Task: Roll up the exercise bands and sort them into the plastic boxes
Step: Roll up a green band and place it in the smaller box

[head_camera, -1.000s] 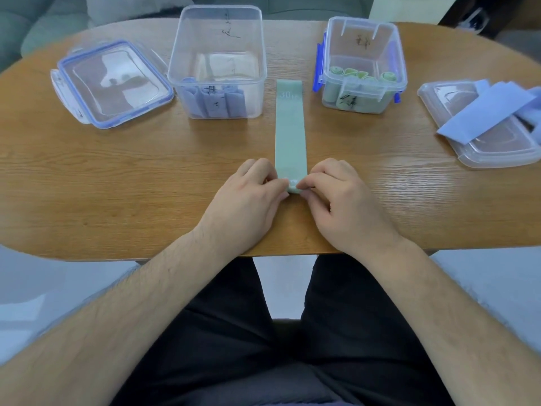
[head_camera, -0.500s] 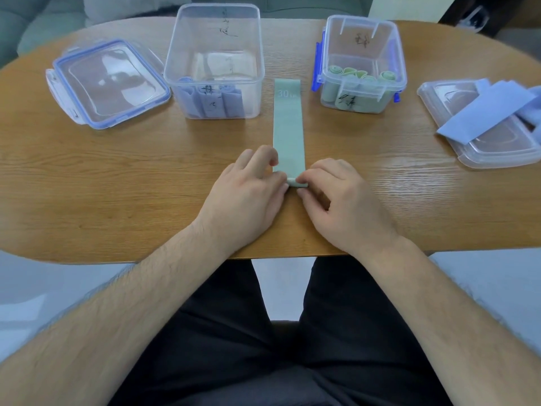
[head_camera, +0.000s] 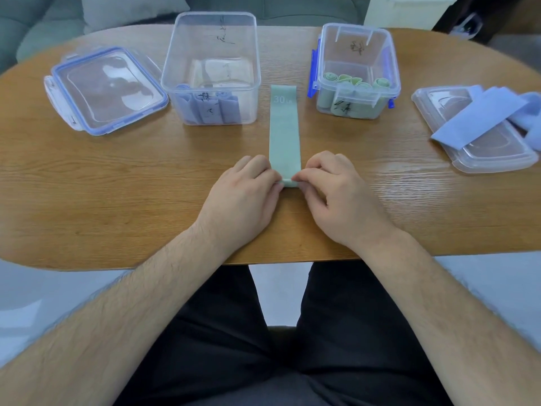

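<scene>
A pale green exercise band (head_camera: 284, 130) lies flat on the wooden table (head_camera: 117, 186), running away from me, with "30" printed at its far end. Its near end is curled into a small roll. My left hand (head_camera: 244, 197) pinches the roll's left side and my right hand (head_camera: 336, 194) pinches its right side. Behind stand two open plastic boxes. The larger left box (head_camera: 211, 65) holds rolled blue bands. The smaller right box (head_camera: 357, 71) with blue clips holds rolled green bands.
A blue-rimmed lid (head_camera: 106, 89) lies at the far left. At the right, a clear lid (head_camera: 480, 148) carries loose blue bands (head_camera: 483, 115). A grey sofa (head_camera: 44, 22) is behind the table. My legs are under the table's near edge.
The roll at the band's near end has grown slightly and moved a little away from me. Both hands followed it, and my left fingers curled back onto the roll.
</scene>
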